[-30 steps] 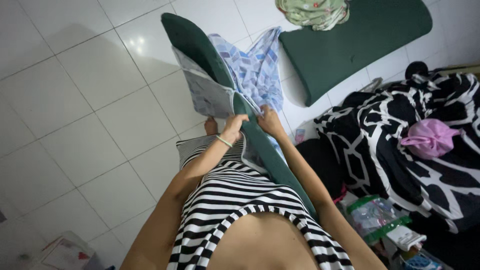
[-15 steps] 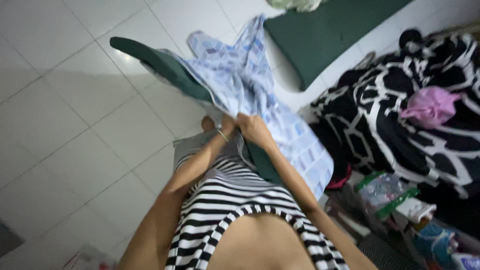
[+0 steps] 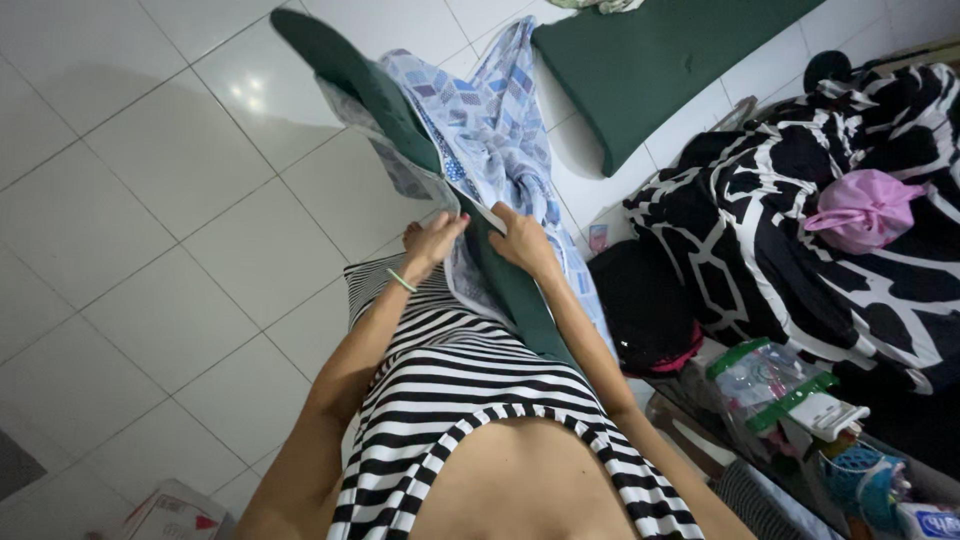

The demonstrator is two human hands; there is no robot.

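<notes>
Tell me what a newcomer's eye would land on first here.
First, the two hands at the centre: the left hand and right hand grip a blue patterned cover drawn around a long green cushion that rises from the person's lap over the white tiled floor. Next, the bold black-and-white blanket heaped on the right, with a pink cloth bundle on top.

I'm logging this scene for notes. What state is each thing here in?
Green cushion: held up off the floor, partly inside the cover.
Blue patterned cover: open, bunched along the cushion.
Left hand: grip shut on the cover's edge.
Right hand: grip shut on the cover.
Second green cushion: bare, flat on the floor.
Pink bag: tied shut.
</notes>
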